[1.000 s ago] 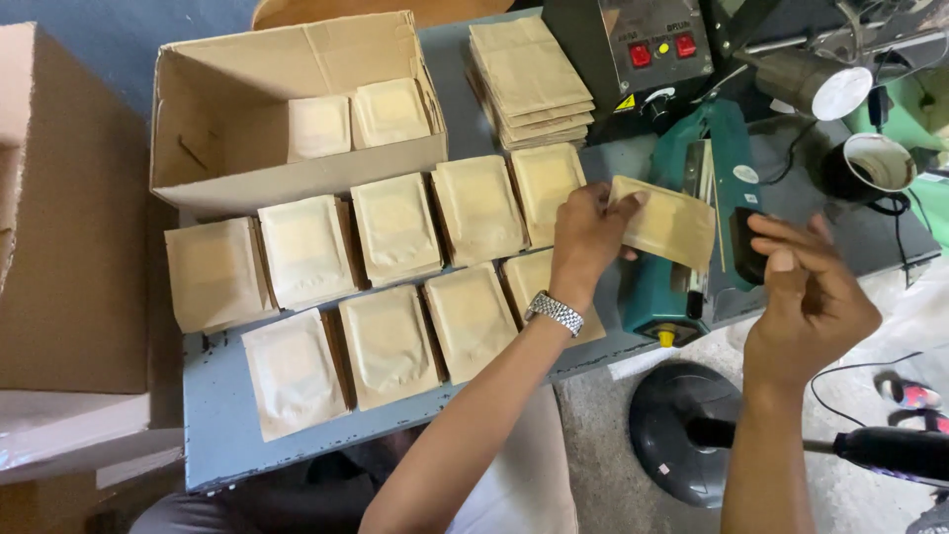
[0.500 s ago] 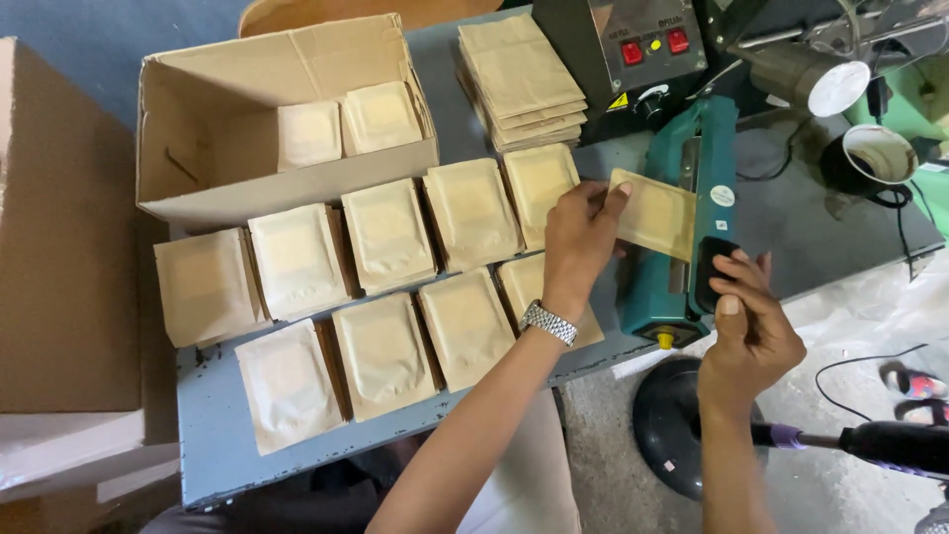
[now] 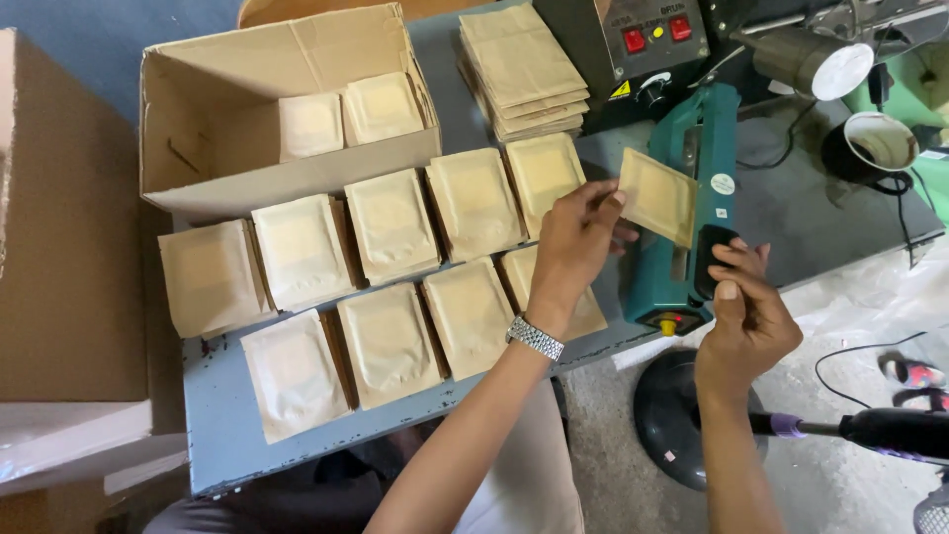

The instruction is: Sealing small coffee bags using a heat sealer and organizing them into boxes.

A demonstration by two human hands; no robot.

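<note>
Pouch (image 3: 656, 196) lay across sealer (image 3: 682, 237), pinched at edge by my left hand (image 3: 578, 237) fingers. Right hand (image 3: 746, 311) pressed sealer handle, fingers closed. Pouch seemed light, floppy; I judged edge grip best.

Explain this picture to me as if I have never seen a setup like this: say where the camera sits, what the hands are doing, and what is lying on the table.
The one view comes from a camera worn on the person's head, looking down at their own two bare hands. The left hand, with a wristwatch, holds a flat brown paper pouch in the teal sealing machine. The right hand rests on that machine's black handle. On the grey table, filled pouches lie in two rows. Behind them an open cardboard box holds two more, a stack of flat pouches sits beside it, and a black control box with red buttons stands further right.
</note>
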